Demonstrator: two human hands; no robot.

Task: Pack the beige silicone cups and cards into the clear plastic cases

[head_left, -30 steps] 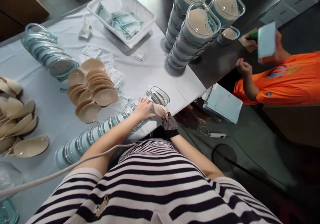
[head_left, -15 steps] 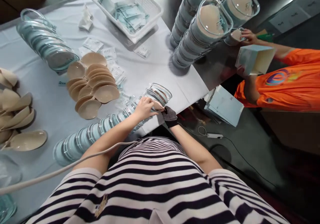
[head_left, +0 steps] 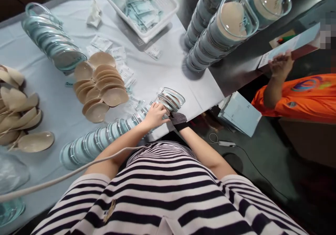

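A long leaning row of clear plastic trays with pale blue inserts [head_left: 90, 145] runs along the near table edge. At its right end, my bare left hand [head_left: 156, 115] curls its fingers over the clear plastic trays [head_left: 172, 98]. My right hand [head_left: 179, 118], in a dark dotted glove, presses against the near side of the same trays; its fingertips are hidden. Beyond my left forearm lie overlapping beige cup-shaped pads [head_left: 111, 82], joined in pairs. Small white printed packets [head_left: 125, 72] are scattered beside them.
A white basket [head_left: 147, 37] of packets stands at the back. Tall stacks of filled trays [head_left: 210, 47] rise at the right. More beige pads [head_left: 35, 142] lie far left, near another leaning tray stack [head_left: 52, 40]. A co-worker in orange [head_left: 296, 95] holds a flat pale-blue box [head_left: 294, 47].
The beige pad between my hands has gone from sight, and my left fingers now rest against the trays. The co-worker's box has been raised and turned. The view has shifted slightly.
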